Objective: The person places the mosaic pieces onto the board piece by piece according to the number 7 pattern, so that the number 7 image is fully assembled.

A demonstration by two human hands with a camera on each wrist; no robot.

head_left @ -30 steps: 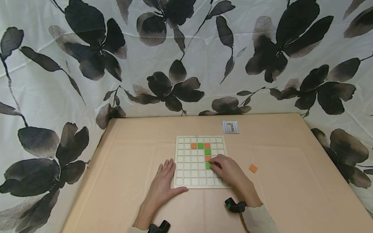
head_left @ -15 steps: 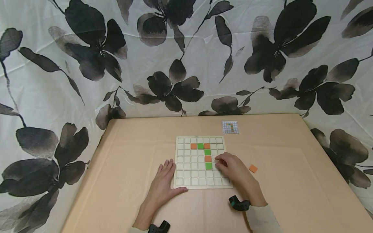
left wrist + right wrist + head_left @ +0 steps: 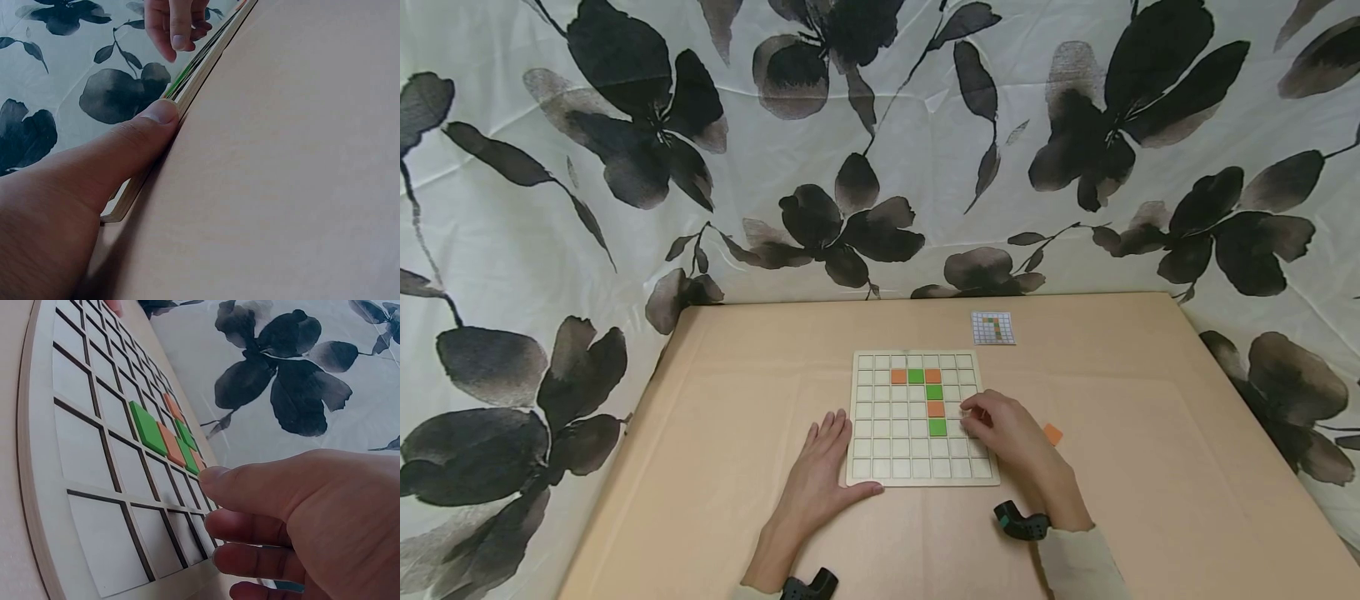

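Observation:
A pale wooden grid board [image 3: 892, 468] lies on the table. Several orange and green square tiles sit in its cells, alternating along a short row and down a column; a green tile [image 3: 937, 427] is lowest. My left hand [image 3: 818, 477] lies flat along the board's left side, its thumb at the near edge, as the left wrist view shows. Over the right-hand columns hovers my right hand [image 3: 1006, 430], fingers loosely bent and nothing between them. In the right wrist view its thumb [image 3: 215, 477] overlaps the grid near the tiles. One loose orange tile [image 3: 1054, 434] lies right of this hand, partly hidden by it.
A small printed card [image 3: 993, 327] with a coloured grid pattern lies beyond the board's upper right corner. The light wooden table [image 3: 1150, 467] extends to both sides. Behind it hangs a white cloth [image 3: 955, 183] with dark flowers.
My right hand has drawn back to the right from the lowest green tile, leaving it in full view in its cell. The left hand has stayed in place.

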